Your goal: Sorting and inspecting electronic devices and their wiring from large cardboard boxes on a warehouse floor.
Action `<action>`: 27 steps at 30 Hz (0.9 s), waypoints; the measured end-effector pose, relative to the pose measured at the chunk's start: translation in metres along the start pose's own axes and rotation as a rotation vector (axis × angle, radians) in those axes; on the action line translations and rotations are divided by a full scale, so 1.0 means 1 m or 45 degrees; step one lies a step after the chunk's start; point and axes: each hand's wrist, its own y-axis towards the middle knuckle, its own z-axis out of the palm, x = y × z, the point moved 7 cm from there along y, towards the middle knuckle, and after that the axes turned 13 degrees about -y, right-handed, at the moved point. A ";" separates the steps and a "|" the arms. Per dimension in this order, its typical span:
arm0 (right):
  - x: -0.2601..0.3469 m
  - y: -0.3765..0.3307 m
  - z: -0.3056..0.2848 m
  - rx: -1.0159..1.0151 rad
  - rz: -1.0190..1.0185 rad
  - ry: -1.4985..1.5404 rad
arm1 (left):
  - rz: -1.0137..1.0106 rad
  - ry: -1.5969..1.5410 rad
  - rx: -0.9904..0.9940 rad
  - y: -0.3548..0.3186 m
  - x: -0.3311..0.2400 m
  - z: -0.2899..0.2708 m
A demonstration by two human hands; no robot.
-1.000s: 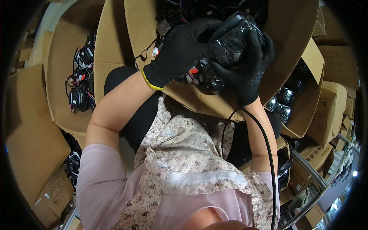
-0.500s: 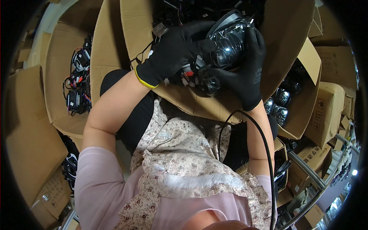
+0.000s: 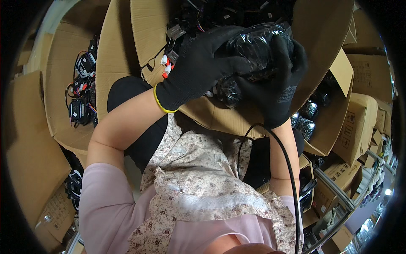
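Note:
Both my hands wear black gloves and hold a rounded black part wrapped in clear plastic [image 3: 253, 47] over an open cardboard box [image 3: 220, 113]. My left hand [image 3: 203, 63] grips its left side, thumb pressed across the wrap. On the other side, my right hand [image 3: 279, 82] has its fingers curled over the top. What the part is under the wrap I cannot make out. Just below it sits a smaller plastic-wrapped black piece [image 3: 229, 93]. Beside my left hand lie cables with white and red connectors [image 3: 166, 65].
A box on the left [image 3: 67, 114] holds black modules with coloured wires [image 3: 79, 111]. Wrapped shiny parts [image 3: 306, 128] lie in a box at the right. A black cable [image 3: 292, 165] runs past my right forearm. Closed cartons [image 3: 357, 122] stand farther right, near a metal rail [image 3: 334, 186].
The wrapped part has been turned between my hands, so its grey-edged rim no longer shows. My right fingers now lie across its front. More connectors show beside my left wrist.

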 end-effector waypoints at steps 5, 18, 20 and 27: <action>-0.004 -0.009 0.007 -0.110 0.072 0.072 | -0.207 0.121 -0.032 0.002 0.003 -0.004; -0.041 -0.025 0.021 -0.024 0.847 1.144 | -0.296 -0.057 0.061 -0.003 0.022 0.009; -0.038 -0.026 0.021 -0.037 0.864 1.178 | -0.288 0.058 0.062 -0.002 0.019 0.007; -0.015 -0.009 0.023 -0.019 0.152 0.489 | 0.335 0.954 0.421 0.016 -0.006 0.023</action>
